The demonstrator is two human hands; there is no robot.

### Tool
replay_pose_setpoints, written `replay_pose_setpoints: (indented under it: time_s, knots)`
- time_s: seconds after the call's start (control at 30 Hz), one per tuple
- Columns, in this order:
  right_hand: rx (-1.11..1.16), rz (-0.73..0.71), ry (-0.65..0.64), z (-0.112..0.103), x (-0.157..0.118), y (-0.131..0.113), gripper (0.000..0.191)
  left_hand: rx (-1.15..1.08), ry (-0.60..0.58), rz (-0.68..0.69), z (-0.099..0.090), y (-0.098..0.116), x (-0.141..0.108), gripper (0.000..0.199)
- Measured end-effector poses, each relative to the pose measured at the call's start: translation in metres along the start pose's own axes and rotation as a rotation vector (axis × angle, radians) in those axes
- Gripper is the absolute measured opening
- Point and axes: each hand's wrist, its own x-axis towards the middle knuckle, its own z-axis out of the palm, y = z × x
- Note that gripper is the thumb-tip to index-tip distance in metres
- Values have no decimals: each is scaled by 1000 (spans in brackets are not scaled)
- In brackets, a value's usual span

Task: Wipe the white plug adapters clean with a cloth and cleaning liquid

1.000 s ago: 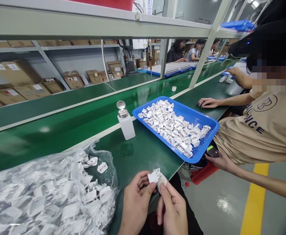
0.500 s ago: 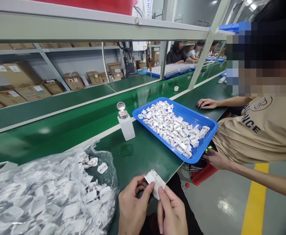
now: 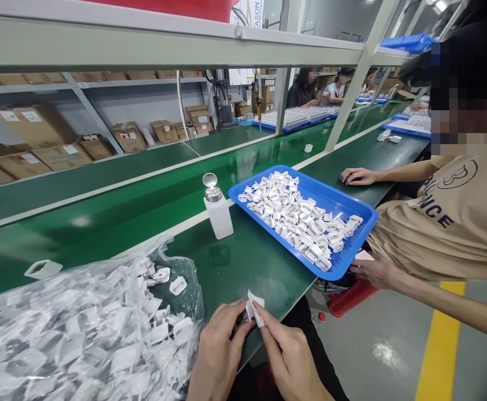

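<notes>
Left hand (image 3: 218,348) and right hand (image 3: 289,359) both pinching 1 small white plastic part (image 3: 254,309) (fingers curled), beside clear bag (image 3: 80,334)

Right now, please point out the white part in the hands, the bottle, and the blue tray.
White part (image 3: 254,308), head view, on its upper flat face above the fingers.
Bottle (image 3: 219,218), head view, on its white body.
Blue tray (image 3: 338,199), head view, on its bare floor.
</notes>
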Motion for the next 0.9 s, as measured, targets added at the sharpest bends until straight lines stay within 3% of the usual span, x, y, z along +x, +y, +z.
replay_pose_setpoints:
  time_s: [0.2, 0.4, 0.57, 0.67, 0.8, 0.9]
  knots:
    - [-30, 22, -70, 3, 6, 1, 48, 80, 22, -13, 9, -9, -4, 22]
    - [-61, 47, -95, 9, 13, 1, 48, 96, 33, -65, 10, -2, -2, 25]
    - [-90, -47, -115, 2, 0, 4, 50, 13, 57, -130, 11, -2, -2, 29]
    - [-35, 105, -66, -10, -5, 5, 44, -122, 8, -277, 8, -1, -3, 26]
    - [171, 426, 241, -16, -3, -2, 51, -472, -19, -596, 3, 19, -2, 25]
    - [486, 466, 222, -7, 1, -15, 50, -669, 14, -642, 3, 41, -2, 22]
